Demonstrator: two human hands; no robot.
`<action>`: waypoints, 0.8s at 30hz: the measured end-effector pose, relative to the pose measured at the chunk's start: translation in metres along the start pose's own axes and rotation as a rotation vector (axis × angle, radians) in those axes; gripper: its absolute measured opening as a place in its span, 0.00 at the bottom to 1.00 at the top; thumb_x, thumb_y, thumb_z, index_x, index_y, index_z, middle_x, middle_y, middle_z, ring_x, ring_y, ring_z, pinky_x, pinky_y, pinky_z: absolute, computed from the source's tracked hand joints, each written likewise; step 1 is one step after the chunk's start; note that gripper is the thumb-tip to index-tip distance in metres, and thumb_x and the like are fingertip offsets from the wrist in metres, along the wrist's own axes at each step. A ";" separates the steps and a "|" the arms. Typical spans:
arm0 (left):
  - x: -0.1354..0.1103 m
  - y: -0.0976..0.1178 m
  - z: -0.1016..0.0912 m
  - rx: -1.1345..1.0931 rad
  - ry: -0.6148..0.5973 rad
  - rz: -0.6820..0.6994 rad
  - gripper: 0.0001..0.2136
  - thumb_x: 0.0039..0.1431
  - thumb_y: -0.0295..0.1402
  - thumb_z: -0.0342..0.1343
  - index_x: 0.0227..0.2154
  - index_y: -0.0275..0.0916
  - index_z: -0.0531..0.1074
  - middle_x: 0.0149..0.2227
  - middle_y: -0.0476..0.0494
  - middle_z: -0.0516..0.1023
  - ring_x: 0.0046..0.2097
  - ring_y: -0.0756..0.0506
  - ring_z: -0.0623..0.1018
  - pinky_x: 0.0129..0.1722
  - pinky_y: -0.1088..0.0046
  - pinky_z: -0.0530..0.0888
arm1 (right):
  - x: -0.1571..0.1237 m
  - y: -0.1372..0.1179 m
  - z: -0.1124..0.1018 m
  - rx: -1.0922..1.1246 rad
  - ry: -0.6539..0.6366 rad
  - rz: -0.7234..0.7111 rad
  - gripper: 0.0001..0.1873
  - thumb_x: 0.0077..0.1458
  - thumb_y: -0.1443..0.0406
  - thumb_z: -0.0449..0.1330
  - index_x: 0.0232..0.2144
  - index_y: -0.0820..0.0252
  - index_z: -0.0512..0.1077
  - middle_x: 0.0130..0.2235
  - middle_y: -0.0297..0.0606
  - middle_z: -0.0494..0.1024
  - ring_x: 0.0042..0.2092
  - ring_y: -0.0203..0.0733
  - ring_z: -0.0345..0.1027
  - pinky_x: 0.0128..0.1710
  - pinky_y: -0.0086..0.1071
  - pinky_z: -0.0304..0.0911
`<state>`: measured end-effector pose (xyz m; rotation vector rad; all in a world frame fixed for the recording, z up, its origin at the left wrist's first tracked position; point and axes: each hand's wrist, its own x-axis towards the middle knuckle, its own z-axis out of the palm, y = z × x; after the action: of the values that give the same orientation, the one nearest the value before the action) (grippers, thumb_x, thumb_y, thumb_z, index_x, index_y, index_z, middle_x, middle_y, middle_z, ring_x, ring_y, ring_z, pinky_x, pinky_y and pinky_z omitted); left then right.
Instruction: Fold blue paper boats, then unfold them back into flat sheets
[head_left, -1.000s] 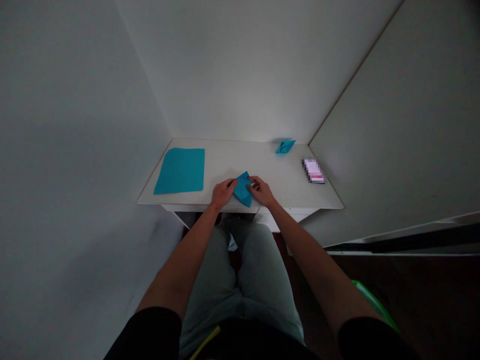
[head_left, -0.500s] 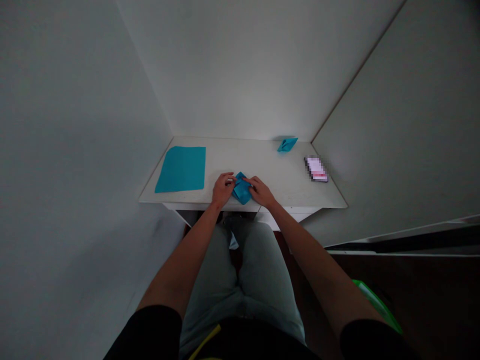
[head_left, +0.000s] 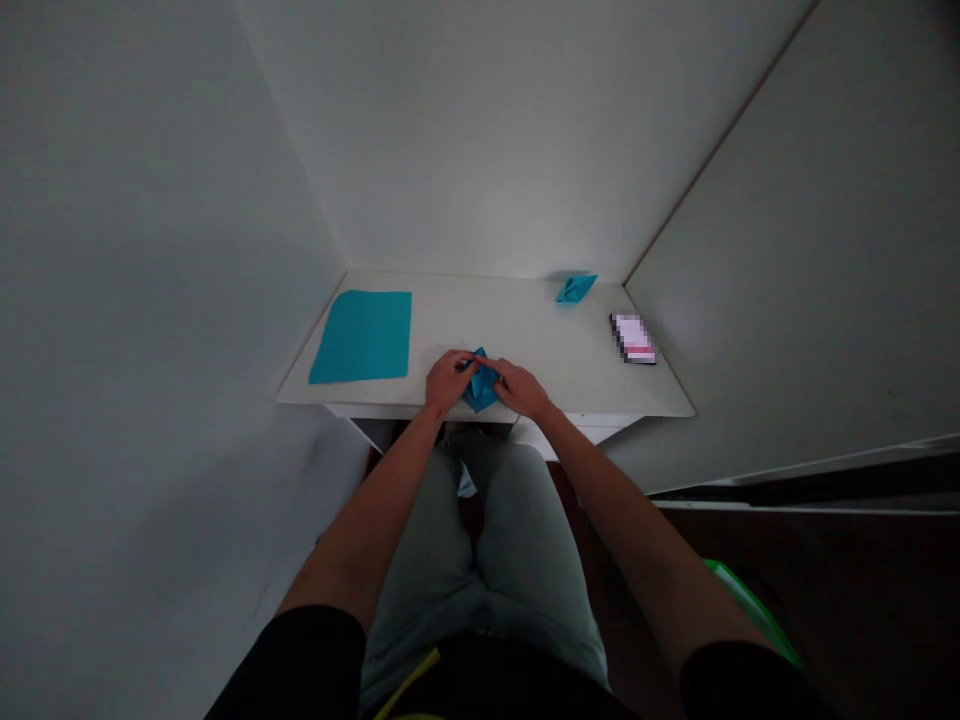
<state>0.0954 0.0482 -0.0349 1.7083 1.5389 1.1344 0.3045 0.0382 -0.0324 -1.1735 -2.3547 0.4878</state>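
Note:
A small folded piece of blue paper (head_left: pixel 481 388) lies near the front edge of a white table (head_left: pixel 525 335). My left hand (head_left: pixel 446 380) pinches its left side, fingers curled over the top corner. My right hand (head_left: pixel 522 388) presses on its right side, fingers closed on the fold. Both hands meet over the paper and hide part of it.
A flat blue sheet (head_left: pixel 363 336) lies at the table's left. A small folded blue paper shape (head_left: pixel 575 288) sits at the back right by the wall. A phone (head_left: pixel 633 338) lies at the right. White walls close in on three sides; my knees are under the front edge.
The folded paper has been pressed smaller, and my hands have drawn closer together over it. The fingers of both hands now meet at its top corner.

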 end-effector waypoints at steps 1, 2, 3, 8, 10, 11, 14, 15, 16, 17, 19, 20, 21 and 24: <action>0.000 0.000 0.000 -0.008 0.009 -0.005 0.09 0.66 0.41 0.64 0.43 0.43 0.83 0.50 0.43 0.85 0.44 0.43 0.84 0.48 0.66 0.78 | 0.000 0.001 0.001 0.031 0.009 0.019 0.40 0.64 0.67 0.54 0.77 0.51 0.56 0.49 0.40 0.79 0.43 0.46 0.73 0.49 0.39 0.69; 0.001 -0.001 0.000 -0.018 0.017 -0.015 0.09 0.66 0.41 0.64 0.43 0.43 0.83 0.49 0.44 0.85 0.44 0.42 0.84 0.48 0.66 0.77 | 0.000 0.002 0.002 0.073 0.021 0.048 0.43 0.63 0.66 0.56 0.78 0.52 0.52 0.48 0.39 0.80 0.40 0.45 0.73 0.46 0.38 0.69; 0.001 -0.002 0.000 -0.030 0.024 -0.035 0.09 0.66 0.41 0.64 0.43 0.43 0.83 0.48 0.44 0.86 0.45 0.42 0.84 0.48 0.66 0.77 | 0.000 0.004 0.003 0.120 0.037 0.081 0.47 0.63 0.64 0.58 0.79 0.53 0.47 0.47 0.38 0.80 0.37 0.43 0.73 0.42 0.36 0.69; 0.007 -0.006 -0.002 -0.164 0.006 -0.153 0.10 0.65 0.40 0.62 0.42 0.41 0.81 0.41 0.44 0.86 0.43 0.43 0.83 0.46 0.67 0.77 | 0.004 0.015 0.010 0.287 0.113 0.176 0.44 0.59 0.63 0.61 0.75 0.55 0.56 0.40 0.34 0.79 0.32 0.39 0.69 0.35 0.33 0.65; 0.009 -0.006 -0.004 -0.218 0.002 -0.156 0.09 0.65 0.38 0.60 0.40 0.39 0.80 0.39 0.44 0.85 0.42 0.43 0.83 0.46 0.68 0.76 | 0.007 0.019 0.011 0.337 0.139 0.184 0.34 0.59 0.63 0.60 0.67 0.56 0.68 0.36 0.32 0.77 0.31 0.39 0.68 0.36 0.34 0.65; 0.010 -0.006 -0.006 -0.236 0.002 -0.148 0.09 0.65 0.38 0.59 0.38 0.39 0.79 0.38 0.44 0.85 0.42 0.44 0.82 0.46 0.68 0.76 | 0.008 0.021 0.012 0.368 0.157 0.190 0.30 0.58 0.62 0.60 0.63 0.56 0.72 0.35 0.32 0.76 0.31 0.39 0.68 0.36 0.34 0.65; 0.012 -0.005 -0.010 -0.263 0.019 -0.118 0.10 0.65 0.38 0.55 0.30 0.40 0.75 0.33 0.47 0.80 0.40 0.45 0.79 0.45 0.69 0.75 | 0.009 0.024 0.011 0.469 0.220 0.211 0.26 0.57 0.61 0.60 0.58 0.56 0.75 0.33 0.31 0.73 0.31 0.39 0.66 0.35 0.34 0.65; 0.013 -0.005 -0.011 -0.267 0.028 -0.115 0.11 0.65 0.37 0.54 0.29 0.41 0.73 0.32 0.47 0.79 0.39 0.45 0.78 0.45 0.69 0.75 | 0.009 0.024 0.011 0.501 0.239 0.210 0.25 0.57 0.61 0.60 0.57 0.56 0.75 0.33 0.30 0.73 0.31 0.39 0.65 0.35 0.34 0.64; 0.013 -0.005 -0.010 -0.268 0.038 -0.117 0.11 0.66 0.38 0.53 0.28 0.41 0.72 0.31 0.48 0.78 0.39 0.45 0.77 0.44 0.69 0.74 | 0.009 0.024 0.010 0.533 0.258 0.205 0.25 0.56 0.60 0.61 0.56 0.56 0.75 0.32 0.30 0.72 0.31 0.38 0.64 0.34 0.33 0.63; 0.013 -0.005 -0.009 -0.268 0.052 -0.121 0.11 0.67 0.38 0.53 0.28 0.41 0.71 0.31 0.48 0.77 0.38 0.46 0.77 0.43 0.69 0.74 | 0.009 0.024 0.009 0.563 0.276 0.198 0.24 0.56 0.60 0.61 0.55 0.56 0.75 0.32 0.29 0.71 0.30 0.38 0.64 0.34 0.33 0.63; 0.013 -0.005 -0.006 -0.260 0.088 -0.131 0.12 0.68 0.39 0.53 0.30 0.42 0.71 0.31 0.48 0.77 0.39 0.45 0.77 0.44 0.69 0.74 | 0.008 0.023 0.008 0.618 0.303 0.182 0.23 0.56 0.60 0.62 0.54 0.55 0.75 0.31 0.28 0.70 0.30 0.37 0.63 0.33 0.33 0.61; 0.013 -0.005 -0.004 -0.254 0.108 -0.137 0.12 0.69 0.40 0.53 0.31 0.42 0.72 0.32 0.48 0.78 0.39 0.45 0.78 0.44 0.69 0.74 | 0.008 0.022 0.007 0.642 0.314 0.177 0.23 0.56 0.59 0.62 0.53 0.55 0.76 0.31 0.28 0.70 0.30 0.37 0.62 0.33 0.33 0.61; 0.012 -0.005 -0.003 -0.255 0.121 -0.143 0.13 0.70 0.42 0.53 0.32 0.42 0.72 0.33 0.47 0.79 0.40 0.45 0.79 0.45 0.68 0.74 | 0.007 0.021 0.007 0.661 0.325 0.174 0.22 0.56 0.60 0.63 0.53 0.55 0.76 0.31 0.28 0.70 0.30 0.37 0.62 0.33 0.32 0.60; 0.006 -0.002 -0.001 -0.302 0.069 -0.153 0.14 0.70 0.48 0.55 0.36 0.43 0.71 0.37 0.46 0.82 0.40 0.44 0.82 0.45 0.68 0.75 | 0.006 0.020 0.006 0.692 0.371 0.178 0.20 0.54 0.60 0.63 0.50 0.53 0.75 0.30 0.26 0.67 0.29 0.36 0.60 0.32 0.32 0.59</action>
<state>0.0938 0.0543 -0.0345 1.3427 1.4272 1.2827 0.3110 0.0544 -0.0457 -1.0206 -1.5737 0.9555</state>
